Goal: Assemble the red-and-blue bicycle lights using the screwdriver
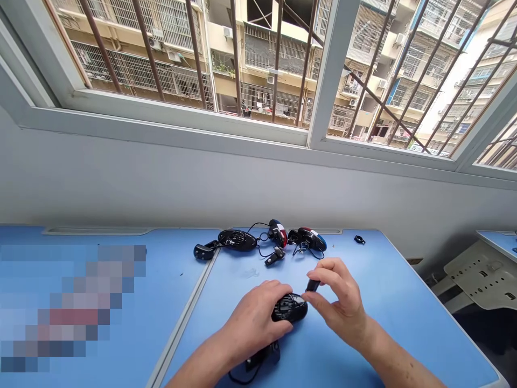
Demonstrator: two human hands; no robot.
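My left hand (258, 311) is closed round a glossy black oval device (291, 308), its thumb and fingers on the left end, with a ribbed or hollowed face upward. Just to the right, my right hand (341, 302) pinches a small dark block-like piece (312, 285) between thumb and fingertips. That piece is beside the right end of the oval device; whether they touch I cannot tell. Under my left wrist lies a black part with a cable (263, 355), partly hidden by the forearm.
Along the back of the blue table (388, 323) lie a black oval unit (237, 240), a black clamp-like part (204, 250), two units with coloured shells (278, 233), (313, 238) and loose cables. A small black ring (359, 240) sits right of them. Behind is a barred window (258, 64).
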